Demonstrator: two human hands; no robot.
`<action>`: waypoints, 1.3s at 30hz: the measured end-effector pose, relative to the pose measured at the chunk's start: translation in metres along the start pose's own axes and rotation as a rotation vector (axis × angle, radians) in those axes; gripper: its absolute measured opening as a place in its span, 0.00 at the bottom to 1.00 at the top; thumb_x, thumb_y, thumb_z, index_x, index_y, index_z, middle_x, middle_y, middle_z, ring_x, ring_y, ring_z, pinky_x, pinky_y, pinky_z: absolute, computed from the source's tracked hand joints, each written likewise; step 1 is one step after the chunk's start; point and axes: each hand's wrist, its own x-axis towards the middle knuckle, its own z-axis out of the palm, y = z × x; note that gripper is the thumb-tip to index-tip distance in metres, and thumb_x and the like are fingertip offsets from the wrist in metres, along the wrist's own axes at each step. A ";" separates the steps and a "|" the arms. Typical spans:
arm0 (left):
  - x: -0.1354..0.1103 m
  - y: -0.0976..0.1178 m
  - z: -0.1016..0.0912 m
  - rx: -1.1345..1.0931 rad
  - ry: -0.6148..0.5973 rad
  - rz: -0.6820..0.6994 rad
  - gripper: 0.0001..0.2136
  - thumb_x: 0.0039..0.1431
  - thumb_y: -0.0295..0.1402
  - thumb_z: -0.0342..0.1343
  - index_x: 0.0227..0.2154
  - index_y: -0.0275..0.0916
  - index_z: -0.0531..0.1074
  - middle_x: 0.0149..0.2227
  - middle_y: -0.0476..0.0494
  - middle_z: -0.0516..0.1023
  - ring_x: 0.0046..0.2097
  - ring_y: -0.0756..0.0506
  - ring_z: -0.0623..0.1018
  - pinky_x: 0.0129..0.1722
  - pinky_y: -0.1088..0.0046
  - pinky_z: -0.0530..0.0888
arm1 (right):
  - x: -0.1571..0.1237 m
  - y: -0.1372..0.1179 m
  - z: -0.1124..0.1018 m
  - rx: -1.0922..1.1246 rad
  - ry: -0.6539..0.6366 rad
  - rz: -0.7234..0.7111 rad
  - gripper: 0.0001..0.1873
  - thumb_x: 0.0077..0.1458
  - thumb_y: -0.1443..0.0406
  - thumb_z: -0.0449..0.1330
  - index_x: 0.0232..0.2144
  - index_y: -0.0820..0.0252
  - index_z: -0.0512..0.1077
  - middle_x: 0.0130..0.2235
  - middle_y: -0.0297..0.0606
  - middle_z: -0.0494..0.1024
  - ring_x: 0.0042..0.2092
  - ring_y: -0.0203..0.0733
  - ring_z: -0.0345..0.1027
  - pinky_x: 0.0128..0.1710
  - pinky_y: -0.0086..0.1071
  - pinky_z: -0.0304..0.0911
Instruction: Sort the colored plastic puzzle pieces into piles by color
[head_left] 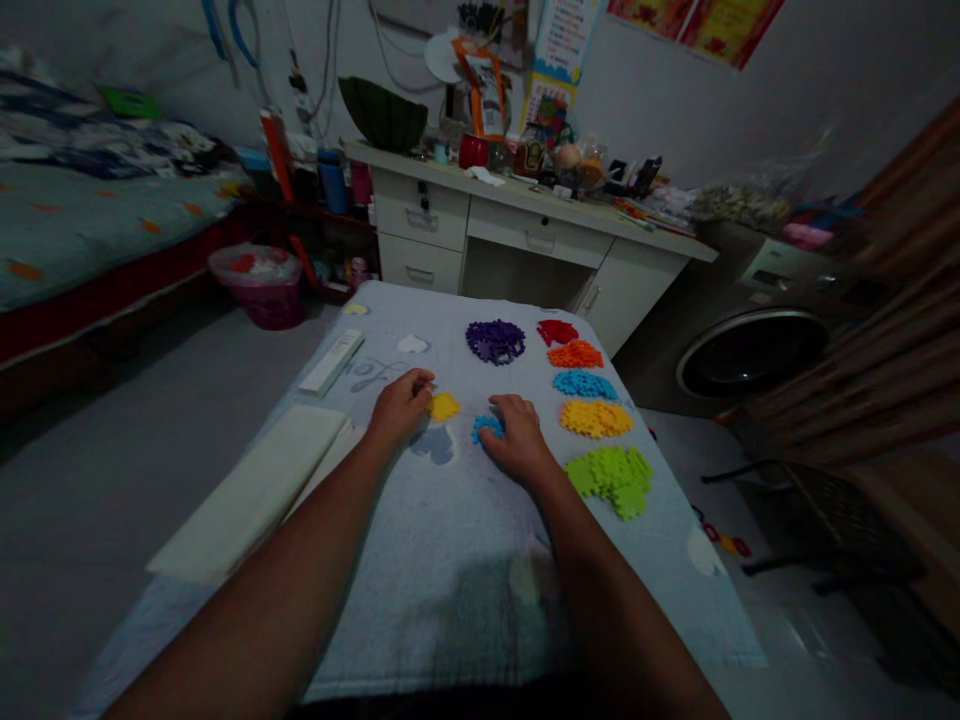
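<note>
In the head view, my left hand (401, 405) has its fingers closed at the left edge of a yellow toothed plastic piece (444, 406). My right hand (519, 435) grips a blue toothed piece (486, 428), its thumb over the lower side and its fingers curled above. A short gap of cloth separates the two pieces. Beyond them lies a heap of purple toothed pieces (495, 341). Piles sorted by colour run down the right side: red (556, 332), orange (575, 354), blue (585, 384), yellow (596, 418) and green (615, 478).
A cloth-covered table (450, 600) holds everything. On its left lie a narrow white box (332, 362) and a long pale flat board (251, 495). Behind stands a cluttered white desk (424, 215); a washing machine (720, 310) is at right, a pink bin (262, 290) at left.
</note>
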 end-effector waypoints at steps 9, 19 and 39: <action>0.001 -0.001 -0.001 0.000 -0.020 0.006 0.14 0.56 0.38 0.51 0.42 0.39 0.73 0.37 0.44 0.78 0.37 0.45 0.77 0.37 0.69 0.71 | 0.007 0.000 -0.032 -0.165 -0.224 -0.132 0.28 0.50 0.62 0.64 0.54 0.63 0.69 0.48 0.47 0.75 0.48 0.48 0.66 0.52 0.39 0.59; 0.002 -0.005 0.001 0.005 -0.010 0.016 0.13 0.56 0.38 0.51 0.41 0.40 0.73 0.37 0.44 0.79 0.37 0.45 0.77 0.37 0.69 0.71 | 0.063 0.103 -0.110 -0.270 -0.053 0.076 0.21 0.47 0.71 0.62 0.46 0.63 0.72 0.49 0.46 0.77 0.48 0.46 0.70 0.49 0.36 0.62; 0.001 -0.006 0.002 0.008 -0.006 -0.008 0.14 0.56 0.40 0.51 0.42 0.41 0.73 0.34 0.46 0.79 0.35 0.45 0.77 0.35 0.70 0.71 | 0.060 0.105 -0.106 -0.368 -0.016 0.251 0.23 0.54 0.70 0.58 0.54 0.62 0.70 0.57 0.49 0.72 0.58 0.52 0.65 0.56 0.41 0.60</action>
